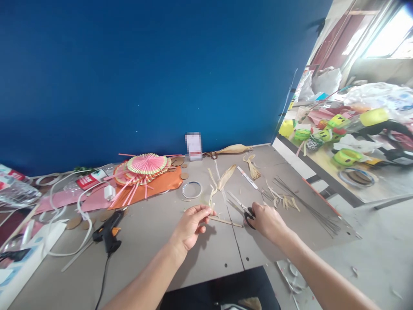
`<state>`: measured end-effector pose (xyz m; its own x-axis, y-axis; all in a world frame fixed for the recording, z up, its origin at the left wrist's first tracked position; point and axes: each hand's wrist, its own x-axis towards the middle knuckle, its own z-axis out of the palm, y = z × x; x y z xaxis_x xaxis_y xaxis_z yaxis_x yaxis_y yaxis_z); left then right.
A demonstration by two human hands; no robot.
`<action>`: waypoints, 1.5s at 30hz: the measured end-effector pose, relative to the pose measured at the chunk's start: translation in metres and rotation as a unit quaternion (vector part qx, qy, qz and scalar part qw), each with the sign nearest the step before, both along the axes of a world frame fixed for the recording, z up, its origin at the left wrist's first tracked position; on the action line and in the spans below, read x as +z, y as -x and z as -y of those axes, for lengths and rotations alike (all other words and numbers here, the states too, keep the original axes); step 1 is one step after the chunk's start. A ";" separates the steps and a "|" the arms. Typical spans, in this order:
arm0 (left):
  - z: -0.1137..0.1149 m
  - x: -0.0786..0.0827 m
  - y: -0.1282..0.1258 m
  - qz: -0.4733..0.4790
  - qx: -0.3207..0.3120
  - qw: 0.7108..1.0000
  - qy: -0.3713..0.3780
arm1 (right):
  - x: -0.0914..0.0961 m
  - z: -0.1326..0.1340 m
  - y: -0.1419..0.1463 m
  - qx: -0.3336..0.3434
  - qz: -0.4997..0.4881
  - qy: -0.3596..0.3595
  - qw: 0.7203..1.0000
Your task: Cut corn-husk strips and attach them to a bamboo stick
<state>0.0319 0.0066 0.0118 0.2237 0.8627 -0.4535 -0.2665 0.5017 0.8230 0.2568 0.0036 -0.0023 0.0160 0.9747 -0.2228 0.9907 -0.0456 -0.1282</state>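
Currently, between front and back edges of the bench (145, 241), a pale strip (211, 200) is being pinched by the left hand (192, 224), scissors (247, 214) gripped by the right hand (268, 220); tearing is being risked by hard pulling.

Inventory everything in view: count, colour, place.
Table: one, grey, centre
Wall: one, blue, behind
Scissors: one, black-handled, right of centre
Husks: several, straw, centre back
Stick: one, tan, centre
Pen: one, white, behind scissors
Wires: several, grey, right
Ring: one, silvery, centre
Card: one, white, against wall
Paper fans: several, pink-green, left
Paper sheets: several, orange or pink, left
Plug: one, white, left
Glue gun: one, black-orange, left
Blurred clutter: uncountable, mixed colours, right
Left hand: one, bare, pinching husk strip
Right hand: one, bare, gripping scissors
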 end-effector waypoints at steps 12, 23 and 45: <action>-0.001 -0.014 -0.029 0.038 0.030 0.998 0.036 | 0.003 0.000 -0.003 0.034 0.041 -0.023 0.998; -0.003 -0.019 -0.037 0.037 0.018 0.998 0.038 | 0.020 -0.006 -0.001 0.069 -0.043 0.010 0.997; 0.015 -0.024 -0.046 -0.076 -0.084 0.987 -0.112 | -0.013 0.005 0.048 -0.198 -0.753 0.051 0.625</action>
<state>0.0781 -0.0083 -0.0126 0.3155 0.9018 -0.2953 -0.0601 0.3296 0.9422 0.2091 -0.0010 -0.0151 -0.0515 0.9403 -0.3364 -0.3427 -0.3330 -0.8785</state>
